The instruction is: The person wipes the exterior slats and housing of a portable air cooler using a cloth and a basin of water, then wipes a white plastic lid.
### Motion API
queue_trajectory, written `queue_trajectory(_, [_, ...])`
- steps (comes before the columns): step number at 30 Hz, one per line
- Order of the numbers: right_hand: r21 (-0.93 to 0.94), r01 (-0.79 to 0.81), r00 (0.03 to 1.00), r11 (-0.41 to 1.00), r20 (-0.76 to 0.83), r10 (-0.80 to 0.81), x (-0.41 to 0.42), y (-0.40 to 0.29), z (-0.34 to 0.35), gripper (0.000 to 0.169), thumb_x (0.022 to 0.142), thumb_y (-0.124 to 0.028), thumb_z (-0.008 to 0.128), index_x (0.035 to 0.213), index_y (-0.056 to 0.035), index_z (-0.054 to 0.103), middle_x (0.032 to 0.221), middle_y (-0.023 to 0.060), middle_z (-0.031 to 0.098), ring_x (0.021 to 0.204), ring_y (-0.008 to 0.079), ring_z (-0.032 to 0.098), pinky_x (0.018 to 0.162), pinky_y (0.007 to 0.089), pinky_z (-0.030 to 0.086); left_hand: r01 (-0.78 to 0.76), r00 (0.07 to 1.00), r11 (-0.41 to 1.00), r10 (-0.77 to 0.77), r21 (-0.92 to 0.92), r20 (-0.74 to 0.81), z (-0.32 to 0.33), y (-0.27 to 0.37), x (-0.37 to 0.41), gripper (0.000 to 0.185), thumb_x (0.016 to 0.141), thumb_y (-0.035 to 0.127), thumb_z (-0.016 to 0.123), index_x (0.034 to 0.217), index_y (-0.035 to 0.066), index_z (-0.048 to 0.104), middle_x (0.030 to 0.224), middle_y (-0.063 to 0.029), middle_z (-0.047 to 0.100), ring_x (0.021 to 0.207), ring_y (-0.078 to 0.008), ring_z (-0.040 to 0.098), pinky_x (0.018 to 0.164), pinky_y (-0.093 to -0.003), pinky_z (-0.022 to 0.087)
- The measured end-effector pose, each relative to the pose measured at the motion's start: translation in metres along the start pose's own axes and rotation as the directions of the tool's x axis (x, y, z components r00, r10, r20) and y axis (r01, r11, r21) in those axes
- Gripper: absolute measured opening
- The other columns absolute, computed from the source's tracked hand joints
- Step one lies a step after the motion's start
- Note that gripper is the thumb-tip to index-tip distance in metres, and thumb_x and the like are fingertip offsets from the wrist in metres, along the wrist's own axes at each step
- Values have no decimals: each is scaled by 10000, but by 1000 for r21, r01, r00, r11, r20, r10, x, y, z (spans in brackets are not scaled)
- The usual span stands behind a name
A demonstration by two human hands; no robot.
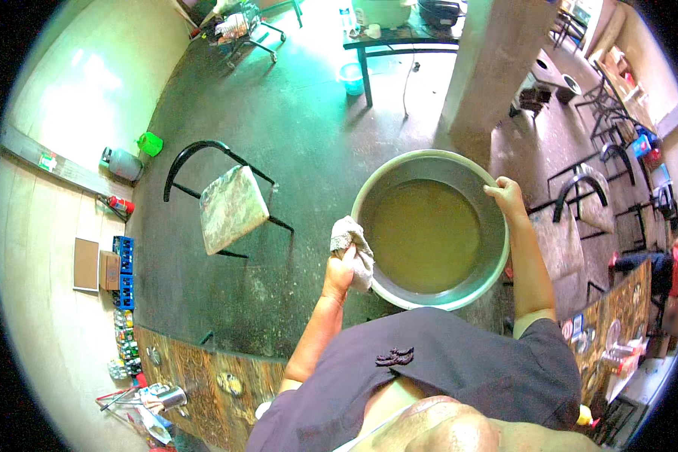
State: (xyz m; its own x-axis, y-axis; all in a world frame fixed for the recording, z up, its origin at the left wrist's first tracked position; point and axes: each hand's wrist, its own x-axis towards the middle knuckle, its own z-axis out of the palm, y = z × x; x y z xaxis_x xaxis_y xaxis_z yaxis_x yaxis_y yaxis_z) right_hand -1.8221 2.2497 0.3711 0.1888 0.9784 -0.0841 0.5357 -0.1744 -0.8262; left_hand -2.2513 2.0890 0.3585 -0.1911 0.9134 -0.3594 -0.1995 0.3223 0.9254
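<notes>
A large round basin is held up in front of my body, with murky yellow-brown water in it. On the basin's far right rim, my right hand has its thumb over the edge and its fingers outside. My left hand grips a crumpled whitish cloth at the basin's left side. The cloth touches or overlaps the left rim; whether the left fingers also bear on the basin cannot be told.
A chair with a patterned seat and black curved back stands to the left. Ahead are a pillar, a dark table and a light-blue bucket. More chairs crowd the right. Patterned wooden tabletops flank me.
</notes>
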Motion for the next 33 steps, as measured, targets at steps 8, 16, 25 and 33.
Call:
queue_trajectory(8, [139,-28,999,990,43,23,178,-83,94,226,755,-189,761,676,-74,583,642,-63,509,595,65,430,541,271,351,87,996,987,-89,138,13,-22,72,197,353,991,132,453,1325,58,543,1235,-62,614,1146,-197,576,1022,-340,423])
queue_trajectory(16, [95,0,999,995,44,-5,365,-170,212,231,717,-185,752,659,-75,557,629,-61,483,592,61,413,536,259,337,-54,998,999,53,-8,-31,-73,173,378,315,978,133,460,1250,63,603,1169,-68,640,1101,-163,591,980,-319,445])
queue_trajectory(25, [180,-19,1000,983,21,16,546,-249,336,212,710,-193,762,662,-74,594,621,-58,497,591,78,425,528,286,339,-97,995,993,98,62,-12,-144,263,613,333,965,201,515,1224,28,635,1141,-83,674,1071,-166,614,969,-317,452])
queue_trajectory(33, [81,1,999,997,42,-4,711,-370,453,275,693,-245,780,712,-31,608,638,4,541,625,120,489,581,320,411,-19,989,1000,21,17,-143,-200,356,797,313,971,149,530,1247,23,609,1215,-59,618,1137,-166,566,1005,-323,418])
